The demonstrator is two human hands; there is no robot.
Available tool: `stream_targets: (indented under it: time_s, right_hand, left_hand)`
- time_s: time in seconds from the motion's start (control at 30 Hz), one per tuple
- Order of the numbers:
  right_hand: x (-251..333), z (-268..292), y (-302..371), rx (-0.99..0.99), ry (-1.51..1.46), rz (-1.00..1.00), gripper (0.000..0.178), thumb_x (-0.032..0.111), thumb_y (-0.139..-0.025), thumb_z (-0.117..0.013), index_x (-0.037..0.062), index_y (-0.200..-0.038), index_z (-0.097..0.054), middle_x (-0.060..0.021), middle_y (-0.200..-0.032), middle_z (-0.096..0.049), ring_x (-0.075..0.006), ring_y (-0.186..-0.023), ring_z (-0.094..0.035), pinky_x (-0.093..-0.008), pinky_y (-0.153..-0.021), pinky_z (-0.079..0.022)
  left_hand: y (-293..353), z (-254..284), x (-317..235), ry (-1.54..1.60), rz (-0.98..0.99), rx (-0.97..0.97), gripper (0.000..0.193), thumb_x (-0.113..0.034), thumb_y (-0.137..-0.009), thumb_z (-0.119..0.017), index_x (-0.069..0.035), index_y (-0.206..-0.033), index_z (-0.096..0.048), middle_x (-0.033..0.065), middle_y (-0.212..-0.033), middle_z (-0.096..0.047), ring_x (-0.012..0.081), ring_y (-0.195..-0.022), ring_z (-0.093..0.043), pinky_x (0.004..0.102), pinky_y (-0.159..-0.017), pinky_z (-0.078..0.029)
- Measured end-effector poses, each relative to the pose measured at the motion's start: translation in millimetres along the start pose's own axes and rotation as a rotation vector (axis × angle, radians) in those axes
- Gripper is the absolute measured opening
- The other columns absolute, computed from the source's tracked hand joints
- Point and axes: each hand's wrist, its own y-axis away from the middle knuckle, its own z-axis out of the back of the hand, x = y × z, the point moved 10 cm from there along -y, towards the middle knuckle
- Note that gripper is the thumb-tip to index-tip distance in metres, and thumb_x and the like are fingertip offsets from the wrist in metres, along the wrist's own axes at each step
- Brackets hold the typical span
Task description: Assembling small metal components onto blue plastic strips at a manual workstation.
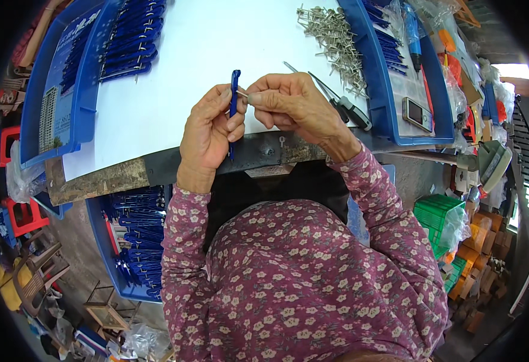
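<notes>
Above the table's front edge, my left hand (207, 127) is closed round a slim blue bar (235, 90), which stands nearly upright in the picture, its lower end below the fingers. My right hand (297, 102) pinches a small metal pin (242, 94) between thumb and forefinger. The pin lies crosswise against the bar's upper part; whether its tip is inside the bar I cannot tell. Many similar flat-headed metal pins (335, 42) lie in a heap at the far right. Similar blue bars (133, 42) are stacked at the far left.
Two blue trays (86, 114) (387, 114) flank the white sheet (216, 36); the right one holds a phone (417, 114). A black-handled screwdriver (356, 112) lies beside my right hand. Below the table, a blue bin (104, 241) holds more bars. A green crate (430, 217) stands right.
</notes>
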Motion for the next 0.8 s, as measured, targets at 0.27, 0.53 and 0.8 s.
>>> stream_targets:
  time_s: [0.27,0.53,0.8]
  right_hand:
    - [-2,5,2,-0.006,-0.013,0.000,0.020,0.015,-0.081,-0.058,-0.0043,-0.083,-0.059,-0.0024,-0.055,-0.052,-0.0019,-0.040,-0.036,-0.0151,-0.036,-0.024]
    - [-10,10,4,-0.015,0.009,-0.003,0.022,0.019,-0.085,-0.057,-0.0019,-0.089,-0.059,-0.0011,-0.055,-0.051,0.0004,-0.040,-0.031,-0.0145,-0.036,-0.019]
    - [-11,10,8,0.012,-0.040,-0.015,0.021,0.017,-0.083,-0.058,-0.0038,-0.085,-0.057,-0.0020,-0.056,-0.051,-0.0013,-0.042,-0.034,-0.0154,-0.037,-0.023]
  left_hand:
    - [-1,-1,1,-0.091,-0.015,-0.052,0.015,-0.012,-0.089,-0.047,0.001,-0.093,-0.051,0.0091,-0.074,-0.056,0.0097,-0.051,-0.045,0.0206,-0.042,-0.036]
    - [2,-5,-5,-0.314,-0.103,-0.117,0.016,-0.014,-0.088,-0.050,0.001,-0.092,-0.052,0.0077,-0.070,-0.056,0.0067,-0.050,-0.044,0.0182,-0.042,-0.035]
    - [8,-15,-13,-0.566,-0.208,-0.090,0.012,-0.009,-0.085,-0.054,0.001,-0.092,-0.053,0.0064,-0.069,-0.058,0.0032,-0.049,-0.041,0.0162,-0.042,-0.032]
